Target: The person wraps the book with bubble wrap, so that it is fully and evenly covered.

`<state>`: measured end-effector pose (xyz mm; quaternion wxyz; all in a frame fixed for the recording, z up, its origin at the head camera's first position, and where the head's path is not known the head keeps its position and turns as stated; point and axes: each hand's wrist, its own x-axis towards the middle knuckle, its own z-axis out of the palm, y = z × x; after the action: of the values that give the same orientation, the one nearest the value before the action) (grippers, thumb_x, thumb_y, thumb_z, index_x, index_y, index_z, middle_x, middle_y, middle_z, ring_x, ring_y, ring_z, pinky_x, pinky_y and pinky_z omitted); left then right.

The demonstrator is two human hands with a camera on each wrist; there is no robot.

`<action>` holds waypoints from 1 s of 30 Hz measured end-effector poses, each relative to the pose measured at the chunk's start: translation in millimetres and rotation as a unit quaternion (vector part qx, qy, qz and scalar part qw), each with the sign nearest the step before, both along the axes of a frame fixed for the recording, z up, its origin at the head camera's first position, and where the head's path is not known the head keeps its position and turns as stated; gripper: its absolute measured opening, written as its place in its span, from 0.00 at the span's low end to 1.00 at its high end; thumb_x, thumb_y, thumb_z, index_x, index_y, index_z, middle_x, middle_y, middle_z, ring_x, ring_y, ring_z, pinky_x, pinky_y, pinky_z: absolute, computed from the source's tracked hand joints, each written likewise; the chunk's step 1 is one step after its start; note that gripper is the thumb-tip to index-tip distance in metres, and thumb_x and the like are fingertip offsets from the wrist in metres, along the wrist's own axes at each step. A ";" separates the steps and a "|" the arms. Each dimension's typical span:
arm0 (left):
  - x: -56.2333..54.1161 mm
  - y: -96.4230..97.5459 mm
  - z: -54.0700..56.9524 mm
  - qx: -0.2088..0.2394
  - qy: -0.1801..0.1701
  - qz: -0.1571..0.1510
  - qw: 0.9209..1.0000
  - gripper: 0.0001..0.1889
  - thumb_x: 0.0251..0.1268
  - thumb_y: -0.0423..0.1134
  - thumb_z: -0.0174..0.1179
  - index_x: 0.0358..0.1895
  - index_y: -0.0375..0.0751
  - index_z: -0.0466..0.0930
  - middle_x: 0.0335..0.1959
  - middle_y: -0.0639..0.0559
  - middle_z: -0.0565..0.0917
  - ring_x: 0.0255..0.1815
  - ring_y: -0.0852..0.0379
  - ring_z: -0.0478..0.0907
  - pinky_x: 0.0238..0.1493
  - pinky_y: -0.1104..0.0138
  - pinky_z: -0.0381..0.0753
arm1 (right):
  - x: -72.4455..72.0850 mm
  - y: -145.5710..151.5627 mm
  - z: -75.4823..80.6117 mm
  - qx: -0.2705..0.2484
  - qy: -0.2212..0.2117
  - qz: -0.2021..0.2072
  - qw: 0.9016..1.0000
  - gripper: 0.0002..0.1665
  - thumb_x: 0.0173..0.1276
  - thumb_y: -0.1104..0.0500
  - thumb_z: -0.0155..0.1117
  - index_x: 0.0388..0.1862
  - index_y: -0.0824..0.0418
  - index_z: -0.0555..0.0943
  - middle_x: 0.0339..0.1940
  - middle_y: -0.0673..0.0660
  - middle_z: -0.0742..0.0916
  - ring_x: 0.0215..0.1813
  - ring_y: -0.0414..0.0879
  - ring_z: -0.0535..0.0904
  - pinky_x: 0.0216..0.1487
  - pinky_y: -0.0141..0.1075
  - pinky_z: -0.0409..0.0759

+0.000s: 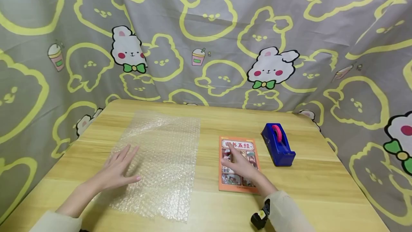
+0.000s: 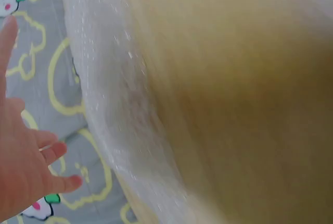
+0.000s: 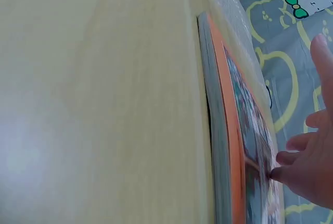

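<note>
A sheet of clear bubble wrap [image 1: 164,160] lies flat on the left half of the table. Over its left part hovers my left hand [image 1: 117,171], fingers spread and holding nothing; the left wrist view shows the hand [image 2: 31,166] apart from the wrap [image 2: 119,94]. To the right lies an orange book [image 1: 230,185] with a picture-panel cover and Chinese title. My right hand [image 1: 241,165] is above the book with fingers extended. In the right wrist view the fingers [image 3: 291,159] are near the cover [image 3: 250,120]; whether they touch it I cannot tell.
A blue tape dispenser [image 1: 278,146] with a pink-cored roll stands right of the book. The wooden table [image 1: 206,203] is bordered by a grey curtain [image 1: 222,49] with yellow cartoon outlines at the back and sides. A black strapped device [image 1: 261,216] sits on my right wrist.
</note>
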<state>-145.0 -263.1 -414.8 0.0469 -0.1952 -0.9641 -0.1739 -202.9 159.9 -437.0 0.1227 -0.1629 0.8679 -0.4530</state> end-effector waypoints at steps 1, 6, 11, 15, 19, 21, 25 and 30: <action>1.9 -3.5 -0.4 0.006 0.001 -0.008 1.000 0.53 0.47 0.57 0.64 0.73 0.51 0.39 0.66 0.23 0.50 0.60 0.20 0.51 0.53 0.28 0.46 | -2.4 -2.5 -1.1 -0.011 -0.008 0.001 1.000 0.46 0.67 0.48 0.55 0.74 0.58 0.42 0.73 0.63 0.51 0.72 0.60 0.45 0.66 0.60 0.49; 13.0 -20.5 -3.7 0.012 -0.009 -0.010 1.000 0.53 0.47 0.55 0.65 0.73 0.47 0.41 0.63 0.19 0.53 0.57 0.19 0.54 0.47 0.28 0.55 | -13.1 -17.6 -2.6 -0.021 -0.008 0.001 1.000 0.45 0.67 0.48 0.54 0.73 0.59 0.44 0.72 0.65 0.55 0.71 0.61 0.50 0.66 0.58 0.54; 27.5 -36.6 -9.3 -0.013 -0.044 0.017 0.999 0.55 0.45 0.57 0.66 0.73 0.48 0.39 0.62 0.18 0.53 0.54 0.19 0.57 0.41 0.28 0.61 | -21.5 -35.9 1.1 -0.010 -0.003 -0.006 1.000 0.45 0.66 0.45 0.55 0.73 0.61 0.47 0.69 0.67 0.61 0.68 0.62 0.57 0.64 0.57 0.58; 37.5 -48.9 -18.2 -0.041 -0.069 0.037 0.996 0.56 0.46 0.58 0.65 0.73 0.51 0.36 0.61 0.17 0.53 0.51 0.19 0.60 0.35 0.30 0.65 | -28.9 -50.2 -0.8 -0.011 -0.015 -0.008 1.000 0.45 0.66 0.45 0.55 0.72 0.62 0.48 0.69 0.68 0.62 0.66 0.62 0.62 0.63 0.55 0.61; 43.0 -56.9 -21.5 -0.037 -0.101 0.056 0.993 0.55 0.47 0.58 0.64 0.73 0.47 0.36 0.61 0.16 0.52 0.51 0.18 0.59 0.31 0.32 0.67 | -36.9 -60.9 -4.7 -0.013 -0.028 -0.002 1.000 0.44 0.66 0.47 0.55 0.72 0.64 0.49 0.68 0.68 0.64 0.62 0.63 0.66 0.59 0.53 0.68; 44.1 -59.2 -21.0 -0.037 -0.116 0.063 0.991 0.54 0.48 0.58 0.63 0.72 0.46 0.37 0.61 0.16 0.51 0.51 0.18 0.59 0.32 0.32 0.67 | -40.3 -64.8 -6.0 -0.016 -0.035 -0.004 0.999 0.43 0.66 0.48 0.56 0.72 0.63 0.50 0.68 0.67 0.64 0.62 0.62 0.67 0.58 0.53 0.69; 46.0 -61.6 -19.4 -0.035 -0.139 0.070 0.987 0.53 0.49 0.58 0.62 0.72 0.43 0.39 0.60 0.15 0.52 0.53 0.19 0.57 0.33 0.33 0.67 | -45.1 -73.2 -7.8 -0.027 -0.037 -0.007 0.999 0.42 0.66 0.50 0.56 0.71 0.63 0.51 0.68 0.67 0.64 0.62 0.63 0.66 0.58 0.53 0.69; 48.5 -63.2 -18.8 -0.006 -0.155 0.063 0.986 0.52 0.51 0.55 0.63 0.71 0.37 0.39 0.59 0.14 0.51 0.53 0.19 0.55 0.34 0.33 0.67 | -49.9 -84.5 -10.4 -0.051 -0.050 0.011 0.997 0.39 0.68 0.53 0.52 0.72 0.64 0.50 0.68 0.68 0.63 0.64 0.64 0.62 0.60 0.53 0.67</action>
<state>-96.5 -326.3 -433.6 -0.0931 -0.1055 -0.9711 -0.1929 -252.7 75.5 -447.4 0.1627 -0.1550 0.8346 -0.5029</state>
